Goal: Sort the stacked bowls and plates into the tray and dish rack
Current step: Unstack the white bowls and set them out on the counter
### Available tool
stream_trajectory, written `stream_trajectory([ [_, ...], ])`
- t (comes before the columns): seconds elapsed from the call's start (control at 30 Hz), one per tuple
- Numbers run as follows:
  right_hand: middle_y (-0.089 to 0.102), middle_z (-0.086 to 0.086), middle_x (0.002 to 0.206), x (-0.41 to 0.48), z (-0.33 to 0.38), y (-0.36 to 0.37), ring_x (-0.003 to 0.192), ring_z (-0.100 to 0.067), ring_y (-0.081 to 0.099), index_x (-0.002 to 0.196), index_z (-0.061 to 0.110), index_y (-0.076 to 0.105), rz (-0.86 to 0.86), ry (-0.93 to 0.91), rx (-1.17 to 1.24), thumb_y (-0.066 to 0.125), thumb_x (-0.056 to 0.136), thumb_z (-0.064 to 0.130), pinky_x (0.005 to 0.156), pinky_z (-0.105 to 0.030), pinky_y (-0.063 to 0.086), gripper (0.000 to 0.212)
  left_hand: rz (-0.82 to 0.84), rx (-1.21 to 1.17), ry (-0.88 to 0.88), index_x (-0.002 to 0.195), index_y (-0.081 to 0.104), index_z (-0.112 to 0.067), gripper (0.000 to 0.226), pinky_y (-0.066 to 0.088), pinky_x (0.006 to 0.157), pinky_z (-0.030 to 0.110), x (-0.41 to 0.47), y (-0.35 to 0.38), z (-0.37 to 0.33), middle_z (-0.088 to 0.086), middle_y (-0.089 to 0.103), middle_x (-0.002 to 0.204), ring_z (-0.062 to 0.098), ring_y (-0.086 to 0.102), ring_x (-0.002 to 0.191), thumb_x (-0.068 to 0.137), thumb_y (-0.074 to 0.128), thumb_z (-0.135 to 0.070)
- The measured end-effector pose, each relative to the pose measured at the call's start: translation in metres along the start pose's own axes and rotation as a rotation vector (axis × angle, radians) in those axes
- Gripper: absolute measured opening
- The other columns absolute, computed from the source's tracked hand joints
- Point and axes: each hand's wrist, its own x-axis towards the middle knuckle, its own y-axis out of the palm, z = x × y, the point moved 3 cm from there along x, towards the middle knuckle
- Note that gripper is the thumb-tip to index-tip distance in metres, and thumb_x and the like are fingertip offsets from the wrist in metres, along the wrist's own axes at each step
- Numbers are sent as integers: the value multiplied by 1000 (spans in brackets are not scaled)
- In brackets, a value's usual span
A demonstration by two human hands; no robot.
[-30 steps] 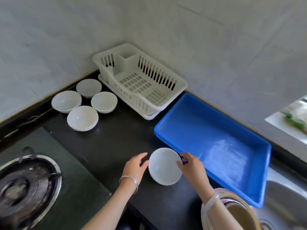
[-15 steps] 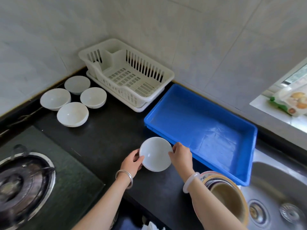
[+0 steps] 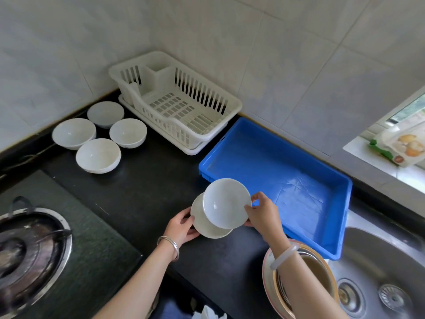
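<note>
- Right hand (image 3: 264,215): fingers pinch the rim of the upper bowl (image 3: 226,203), which is tilted and overlaps the lower bowl (image 3: 207,229).
- Left hand (image 3: 181,226): fingers grasp the lower bowl's left rim, low over the dark surface (image 3: 149,180).
- Blue tray (image 3: 264,162) lies just beside both bowls.
- White dish rack (image 3: 184,107) stands behind, against the wall.
- Four white bowls (image 3: 98,155) sit left of the rack.

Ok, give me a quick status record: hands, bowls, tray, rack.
left hand: grips lower bowl at its left rim
right hand: pinches upper bowl at its right rim
upper bowl: tilted, overlapping the lower bowl, at the blue tray's near corner
blue tray: no dishes in it
dish rack: no dishes in it
waiting: four white bowls on the counter, left of the rack
</note>
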Motion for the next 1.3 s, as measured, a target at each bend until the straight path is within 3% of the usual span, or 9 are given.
stream_trajectory([
  [0.17,68,-7,92,8,19,-9,56,-13,70,96,25,60,9,-2,141,56,85,8,58,-33,61,21,-104,-55,50,110,56,-22,26,56,61,28,-1,-11,-10,3,63,100,27,64,91,90,51,-6],
  [0.3,64,-13,110,16,42,1,65,-16,71,98,24,59,30,-24,197,58,86,6,48,-23,56,22,-216,-115,105,120,54,-17,32,53,73,37,-5,-42,-36,9,60,107,31,62,94,91,49,-4],
  [0.47,56,-8,116,28,78,35,68,-16,68,94,24,56,97,-52,230,59,87,4,43,-18,52,21,-340,-216,141,128,50,-13,37,51,75,39,-11,-92,-70,13,55,116,35,60,99,91,47,-3],
  [0.67,53,-13,120,50,116,94,74,-20,67,106,15,53,209,-10,265,58,88,2,48,-25,57,23,-482,-343,160,128,47,-10,37,51,79,41,-11,-141,-85,18,53,124,40,58,106,93,42,-1],
  [0.77,56,-15,119,60,132,123,88,-28,67,93,16,55,251,-7,267,57,87,0,50,-27,58,17,-546,-371,171,129,47,-9,37,50,78,41,-7,-157,-87,19,52,126,42,58,104,93,40,0],
  [0.97,54,-15,124,80,146,170,105,-34,62,97,13,55,296,45,295,55,86,-3,49,-27,58,20,-601,-401,162,127,47,-10,38,50,78,41,5,-172,-90,11,48,117,38,57,95,92,38,1],
  [1.07,53,-16,125,87,146,186,105,-34,62,104,10,53,293,79,283,56,85,-3,50,-29,59,23,-620,-413,147,126,48,-10,38,51,77,41,11,-174,-89,9,48,115,38,57,93,92,39,1],
  [1.3,55,-16,120,95,144,203,103,-33,62,99,10,53,270,136,293,57,85,-3,43,-26,56,20,-617,-432,122,125,49,-12,37,52,74,40,21,-175,-84,12,51,113,38,58,95,91,39,-1],
])
